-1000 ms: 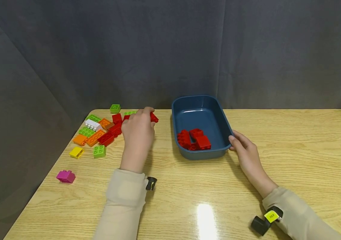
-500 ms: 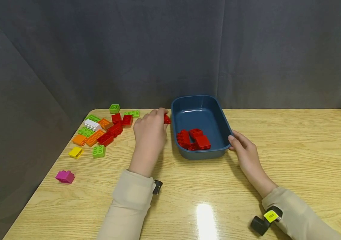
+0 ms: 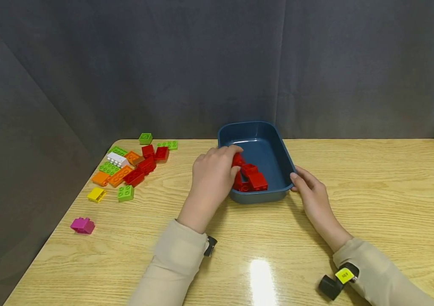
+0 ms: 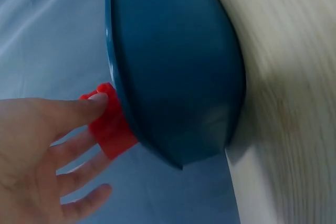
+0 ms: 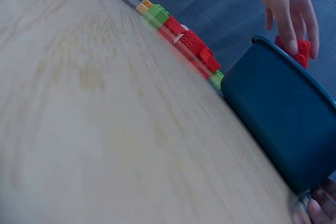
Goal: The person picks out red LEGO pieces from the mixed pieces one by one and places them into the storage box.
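**My left grip (image 3: 212, 176) holds a red brick (image 3: 238, 160) over the blue tub (image 3: 259, 197)**

I take the tub as the middle of the dial, with twelve towards the dark curtain (image 3: 217, 63) at the back of the worktop (image 3: 373, 182). Farthest left, between eight and nine o'clock, a magenta brick (image 3: 83, 225) lies on its own. A yellow brick (image 3: 97, 195) sits just short of nine. Beside it, around nine, I have a loose cluster: orange bricks (image 3: 119, 176), a white brick (image 3: 117, 160), green bricks (image 3: 125, 193) and loose red bricks (image 3: 147, 165), these last towards the cluster's right side.

Next comes my left grip, at the tub's nine o'clock side. It is closed to the brick's width, thumb on one face and fingers on the other, with the brick at rim height. More red bricks (image 3: 258, 181) lie inside the tub, gathered at its near end from six to seven o'clock. Rightmost, at about four o'clock, my right grip (image 3: 314, 193) pinches the tub's corner, thumb at the rim and fingers against the outside. On that wrist is a black camera (image 3: 331, 287) with a yellow label (image 3: 345, 276).
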`<control>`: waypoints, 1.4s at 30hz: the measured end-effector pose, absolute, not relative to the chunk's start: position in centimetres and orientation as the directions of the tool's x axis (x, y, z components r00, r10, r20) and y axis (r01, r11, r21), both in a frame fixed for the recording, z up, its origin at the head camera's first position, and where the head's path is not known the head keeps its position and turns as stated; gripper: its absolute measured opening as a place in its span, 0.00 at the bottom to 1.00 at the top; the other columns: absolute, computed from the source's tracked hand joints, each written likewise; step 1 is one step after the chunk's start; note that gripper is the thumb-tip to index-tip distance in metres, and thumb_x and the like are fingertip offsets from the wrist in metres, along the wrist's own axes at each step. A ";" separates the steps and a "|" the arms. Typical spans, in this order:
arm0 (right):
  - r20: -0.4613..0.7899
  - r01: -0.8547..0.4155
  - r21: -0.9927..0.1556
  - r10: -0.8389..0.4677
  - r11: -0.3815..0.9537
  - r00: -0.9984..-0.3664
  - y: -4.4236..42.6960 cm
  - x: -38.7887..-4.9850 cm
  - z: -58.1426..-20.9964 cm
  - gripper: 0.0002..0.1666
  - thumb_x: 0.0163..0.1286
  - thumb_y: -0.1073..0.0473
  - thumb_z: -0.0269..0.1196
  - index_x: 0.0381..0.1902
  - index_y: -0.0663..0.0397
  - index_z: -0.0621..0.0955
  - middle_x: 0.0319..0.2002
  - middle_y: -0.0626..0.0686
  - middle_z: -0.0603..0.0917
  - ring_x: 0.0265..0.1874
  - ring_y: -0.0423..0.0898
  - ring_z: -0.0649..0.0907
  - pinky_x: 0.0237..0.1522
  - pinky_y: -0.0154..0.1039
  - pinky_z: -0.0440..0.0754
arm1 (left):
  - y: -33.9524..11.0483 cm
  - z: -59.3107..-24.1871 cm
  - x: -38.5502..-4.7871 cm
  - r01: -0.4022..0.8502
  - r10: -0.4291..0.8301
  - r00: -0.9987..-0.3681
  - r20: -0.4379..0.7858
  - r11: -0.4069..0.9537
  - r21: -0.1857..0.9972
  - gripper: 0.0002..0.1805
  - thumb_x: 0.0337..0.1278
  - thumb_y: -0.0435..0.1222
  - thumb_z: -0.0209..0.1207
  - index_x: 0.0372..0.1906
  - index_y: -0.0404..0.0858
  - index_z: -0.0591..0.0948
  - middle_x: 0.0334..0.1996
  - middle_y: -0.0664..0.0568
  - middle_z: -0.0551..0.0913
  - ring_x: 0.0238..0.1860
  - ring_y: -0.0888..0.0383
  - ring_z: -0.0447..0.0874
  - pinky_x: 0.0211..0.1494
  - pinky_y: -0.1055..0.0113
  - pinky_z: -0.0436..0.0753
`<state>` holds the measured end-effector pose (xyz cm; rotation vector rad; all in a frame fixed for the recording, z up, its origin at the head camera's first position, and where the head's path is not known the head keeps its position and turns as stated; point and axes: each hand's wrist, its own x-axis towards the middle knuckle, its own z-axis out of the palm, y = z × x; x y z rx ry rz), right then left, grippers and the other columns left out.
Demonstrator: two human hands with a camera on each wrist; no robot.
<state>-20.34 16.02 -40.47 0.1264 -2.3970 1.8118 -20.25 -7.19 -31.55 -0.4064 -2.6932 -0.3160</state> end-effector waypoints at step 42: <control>0.167 -0.159 -0.949 0.008 0.273 -0.986 16.1 -20.4 -40.6 0.33 0.79 0.44 0.50 0.72 0.57 0.68 0.67 0.60 0.72 0.42 0.30 0.78 0.48 0.23 0.75 | -1.7 -34.0 -17.8 0.498 0.513 -0.723 0.463 0.851 -0.167 0.26 0.67 0.53 0.58 0.64 0.47 0.78 0.50 0.59 0.85 0.46 0.61 0.84 0.47 0.67 0.81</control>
